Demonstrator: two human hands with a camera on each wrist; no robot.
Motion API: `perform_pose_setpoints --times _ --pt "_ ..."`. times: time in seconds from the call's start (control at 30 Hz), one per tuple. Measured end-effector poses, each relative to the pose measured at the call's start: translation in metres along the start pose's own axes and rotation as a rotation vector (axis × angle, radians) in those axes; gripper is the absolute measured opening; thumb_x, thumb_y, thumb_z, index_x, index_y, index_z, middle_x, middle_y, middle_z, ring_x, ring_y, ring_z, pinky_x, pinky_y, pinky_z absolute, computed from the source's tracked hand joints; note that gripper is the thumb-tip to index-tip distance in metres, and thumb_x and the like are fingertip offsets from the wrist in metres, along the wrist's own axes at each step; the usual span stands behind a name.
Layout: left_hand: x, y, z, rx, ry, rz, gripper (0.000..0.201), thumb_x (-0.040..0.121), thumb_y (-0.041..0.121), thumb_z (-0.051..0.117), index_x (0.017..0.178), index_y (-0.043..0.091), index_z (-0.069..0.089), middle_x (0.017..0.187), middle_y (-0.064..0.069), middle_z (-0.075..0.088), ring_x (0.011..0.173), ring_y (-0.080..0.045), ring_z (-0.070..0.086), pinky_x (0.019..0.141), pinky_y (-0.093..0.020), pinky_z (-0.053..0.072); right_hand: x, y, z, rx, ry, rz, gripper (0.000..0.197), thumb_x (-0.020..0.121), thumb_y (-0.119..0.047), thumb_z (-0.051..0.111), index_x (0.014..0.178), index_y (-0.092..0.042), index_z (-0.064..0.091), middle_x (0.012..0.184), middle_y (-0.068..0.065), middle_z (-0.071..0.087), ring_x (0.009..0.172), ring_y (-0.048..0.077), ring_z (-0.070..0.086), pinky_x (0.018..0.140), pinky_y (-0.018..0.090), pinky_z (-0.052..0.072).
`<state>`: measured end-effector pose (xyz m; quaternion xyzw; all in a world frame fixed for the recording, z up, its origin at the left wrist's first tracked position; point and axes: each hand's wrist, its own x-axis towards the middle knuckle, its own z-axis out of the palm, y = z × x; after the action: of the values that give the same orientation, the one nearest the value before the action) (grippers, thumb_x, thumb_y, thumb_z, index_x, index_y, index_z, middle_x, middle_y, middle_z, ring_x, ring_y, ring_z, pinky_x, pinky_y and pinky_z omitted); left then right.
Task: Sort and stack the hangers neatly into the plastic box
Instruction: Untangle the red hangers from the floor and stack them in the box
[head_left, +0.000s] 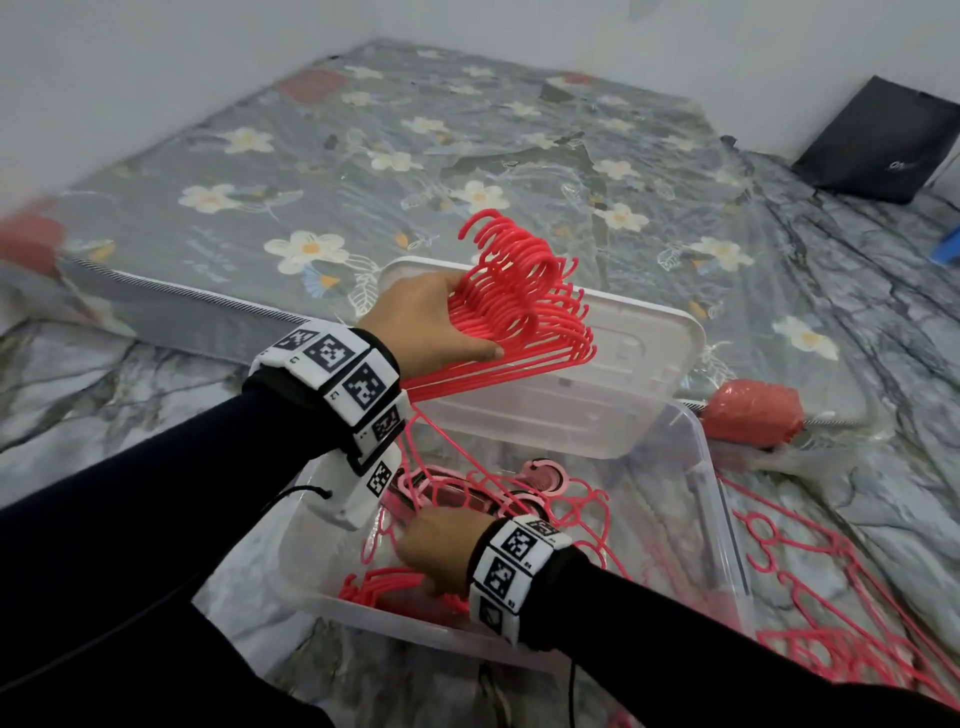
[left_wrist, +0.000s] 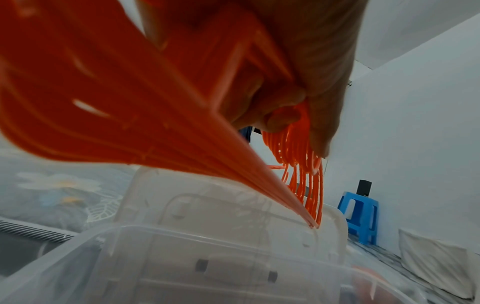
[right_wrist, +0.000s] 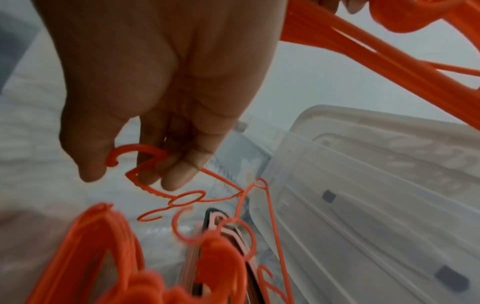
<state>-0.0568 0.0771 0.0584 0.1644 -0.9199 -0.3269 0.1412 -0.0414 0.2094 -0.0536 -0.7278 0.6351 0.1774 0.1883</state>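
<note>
left hand (head_left: 431, 317) is clamped round a bundle of red hangers (head_left: 519, 306), held above the box lid (head_left: 639, 364). right hand (head_left: 441, 551) is down in the clear plastic box (head_left: 727, 545), pinching the hook of one thin hanger (right_wrist: 145, 156). more hangers lie loose in the box and on the floor (head_left: 810, 613). they look light, stiff, thin and tangle-prone; best gripped at the neck by the hook.

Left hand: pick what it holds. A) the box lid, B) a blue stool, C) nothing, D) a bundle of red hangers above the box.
D: the left hand grips a bundle of red hangers, hooks aligned, held above the clear plastic box, while the lid leans behind it.
</note>
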Motion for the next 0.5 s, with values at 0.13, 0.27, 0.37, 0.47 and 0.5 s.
perform_pose_setpoints --times 0.13,0.27,0.37,0.47,0.5 --pt "0.001 0.0 0.0 0.016 0.039 0.011 0.045 0.064 0.043 0.082 0.101 0.024 0.066 0.092 0.009 0.063 0.088 -0.01 0.059 0.076 -0.02 0.043 -0.005 0.009 -0.016 0.115 0.141 0.062 0.022 0.087 -0.018 0.059 0.099 -0.001 0.066 0.103 0.016 0.065 0.099 0.033 0.06 0.085 0.038 0.049" --pt "0.0 -0.002 -0.004 0.048 0.116 0.014 0.045 0.063 0.044 0.081 0.1 0.024 0.065 0.089 0.009 0.065 0.081 -0.009 0.059 0.065 -0.01 0.033 -0.033 0.032 -0.037 0.177 0.343 0.232 0.021 0.088 -0.009 0.05 0.107 -0.003 0.056 0.109 0.016 0.06 0.101 0.033 0.057 0.081 0.04 0.047" --pt "0.0 -0.003 -0.007 0.024 0.128 -0.005 0.049 0.063 0.044 0.081 0.104 0.024 0.064 0.094 0.006 0.069 0.087 -0.013 0.063 0.08 -0.024 0.046 -0.058 0.057 -0.049 0.287 0.442 0.349 0.025 0.089 -0.018 0.054 0.111 -0.005 0.052 0.11 0.016 0.053 0.1 0.031 0.054 0.081 0.036 0.042" --pt "0.001 -0.002 -0.007 0.01 0.135 -0.013 0.047 0.064 0.045 0.08 0.103 0.024 0.064 0.092 0.008 0.068 0.087 -0.012 0.063 0.081 -0.027 0.047 -0.08 0.075 -0.048 0.358 0.362 0.432 0.044 0.079 -0.034 0.072 0.114 -0.013 0.054 0.104 0.005 0.043 0.087 0.022 0.047 0.076 0.027 0.036" --pt "0.001 -0.003 -0.007 0.007 0.134 -0.012 0.047 0.064 0.044 0.081 0.102 0.024 0.064 0.091 0.008 0.068 0.087 -0.012 0.063 0.08 -0.026 0.046 -0.084 0.078 -0.044 0.354 0.312 0.454 0.046 0.075 -0.031 0.076 0.114 -0.015 0.056 0.104 0.003 0.041 0.086 0.02 0.046 0.076 0.025 0.036"
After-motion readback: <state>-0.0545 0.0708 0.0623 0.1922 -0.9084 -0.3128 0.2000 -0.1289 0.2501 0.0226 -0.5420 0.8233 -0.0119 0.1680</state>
